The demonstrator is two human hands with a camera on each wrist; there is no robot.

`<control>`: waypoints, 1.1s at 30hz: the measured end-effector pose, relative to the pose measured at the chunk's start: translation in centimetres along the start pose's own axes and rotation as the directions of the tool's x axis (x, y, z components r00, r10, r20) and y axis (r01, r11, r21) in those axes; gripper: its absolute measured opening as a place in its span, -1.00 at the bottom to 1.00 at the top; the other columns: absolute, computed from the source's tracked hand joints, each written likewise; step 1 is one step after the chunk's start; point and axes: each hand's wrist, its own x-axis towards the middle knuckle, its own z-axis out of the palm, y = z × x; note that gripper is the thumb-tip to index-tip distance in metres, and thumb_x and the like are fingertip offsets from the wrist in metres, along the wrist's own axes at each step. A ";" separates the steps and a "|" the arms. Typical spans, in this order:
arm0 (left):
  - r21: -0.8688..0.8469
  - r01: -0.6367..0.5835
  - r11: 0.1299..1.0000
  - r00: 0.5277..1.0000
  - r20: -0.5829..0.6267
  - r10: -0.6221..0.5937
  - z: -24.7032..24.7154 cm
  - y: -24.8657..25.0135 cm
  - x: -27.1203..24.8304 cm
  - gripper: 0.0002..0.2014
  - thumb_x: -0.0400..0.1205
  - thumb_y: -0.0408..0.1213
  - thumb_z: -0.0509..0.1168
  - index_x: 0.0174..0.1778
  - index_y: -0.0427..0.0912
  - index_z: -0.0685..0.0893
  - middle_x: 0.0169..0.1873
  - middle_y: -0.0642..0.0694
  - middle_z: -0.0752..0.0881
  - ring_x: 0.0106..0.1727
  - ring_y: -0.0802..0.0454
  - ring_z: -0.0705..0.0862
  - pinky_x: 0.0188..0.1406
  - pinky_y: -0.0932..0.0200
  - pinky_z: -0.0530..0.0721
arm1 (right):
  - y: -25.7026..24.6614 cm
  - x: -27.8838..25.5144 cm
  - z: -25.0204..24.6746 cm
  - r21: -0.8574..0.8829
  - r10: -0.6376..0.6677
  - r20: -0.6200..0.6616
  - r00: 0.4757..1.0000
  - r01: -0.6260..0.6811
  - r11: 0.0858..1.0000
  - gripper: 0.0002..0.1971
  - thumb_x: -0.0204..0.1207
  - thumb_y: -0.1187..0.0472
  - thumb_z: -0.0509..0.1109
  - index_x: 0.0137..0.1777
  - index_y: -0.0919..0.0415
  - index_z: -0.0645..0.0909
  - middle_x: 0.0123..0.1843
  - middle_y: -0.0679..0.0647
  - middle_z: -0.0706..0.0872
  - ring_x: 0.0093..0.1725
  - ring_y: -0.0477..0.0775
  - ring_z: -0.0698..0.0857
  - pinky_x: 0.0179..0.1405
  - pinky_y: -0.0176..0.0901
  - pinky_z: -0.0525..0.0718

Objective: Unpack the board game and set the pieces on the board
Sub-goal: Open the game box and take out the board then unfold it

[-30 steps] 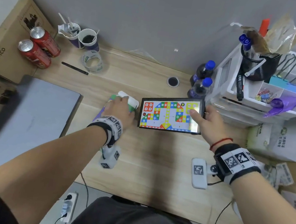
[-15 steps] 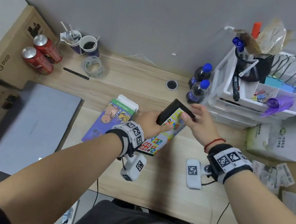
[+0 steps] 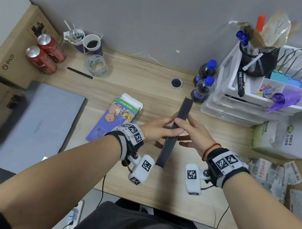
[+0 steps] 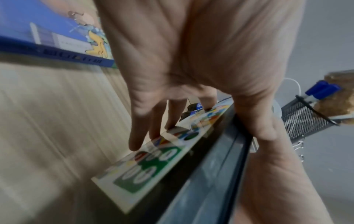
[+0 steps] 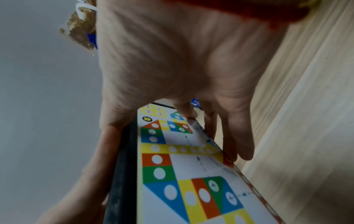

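A person stands a folded game board (image 3: 172, 135) on edge above the middle of the worktop (image 3: 151, 79), spine up, between both hands. The left hand (image 3: 156, 130) has its thumb hooked over the dark top edge and its fingers spread flat on the left printed face. The right hand (image 3: 192, 134) mirrors it, thumb on the edge and fingers laid flat against the right face. Neither grip curls tight; both press the board from either side. The empty box (image 3: 115, 118) lies flat just left of the hands.

The step in hand looks like opening the board. Doing it well likely means parting the two leaves evenly, thumbs steadying the spine, and lowering it flat onto the bare wood nearer the front edge, away from the bottles (image 3: 202, 83) at the back.

The head view shows only the black edge, so the print is hidden there. The left wrist view, blurred, shows green squares with white circles under the left fingers (image 4: 145, 133). The right wrist view shows the coloured track clearly, with red, yellow, blue and green cells. No loose pieces show in any view.
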 end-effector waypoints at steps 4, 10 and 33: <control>-0.069 0.015 0.998 0.999 0.045 -0.012 0.4 -0.4 0.0 -0.47 0.52 0.15 0.40 0.42 0.51 0.45 0.27 0.06 0.66 0.51 -0.10 0.48 0.42 -0.53 0.32 | 0.1 -0.8 -0.3 0.030 -0.007 0.055 0.998 0.005 1.000 -0.59 0.43 -0.16 0.46 0.27 -0.14 0.61 0.17 0.10 0.75 -0.13 0.12 0.74 0.15 0.07 0.75; -0.074 0.039 0.997 0.998 0.058 -0.034 0.9 -0.4 -0.2 -0.43 0.47 0.21 0.44 0.41 0.49 0.46 0.45 -0.01 0.57 0.53 -0.12 0.45 0.42 -0.58 0.26 | 0.2 -1.6 -0.5 0.062 -0.010 0.065 0.998 0.006 0.998 -0.65 0.50 -0.05 0.44 0.22 0.06 0.69 0.14 0.12 0.79 -0.03 0.18 0.79 -0.01 -0.03 0.75; 0.504 0.298 0.811 0.785 -0.613 0.092 -3.4 -8.0 3.3 -0.43 0.57 -0.28 0.41 0.48 -0.06 0.39 0.20 -0.19 0.62 0.19 -0.14 0.65 0.15 0.08 0.60 | 7.4 0.7 -4.0 -0.016 0.137 -0.349 0.927 -0.152 0.988 -0.78 0.56 0.37 0.31 -0.09 -0.02 0.57 0.04 0.40 0.76 0.01 0.46 0.76 -0.01 0.57 0.67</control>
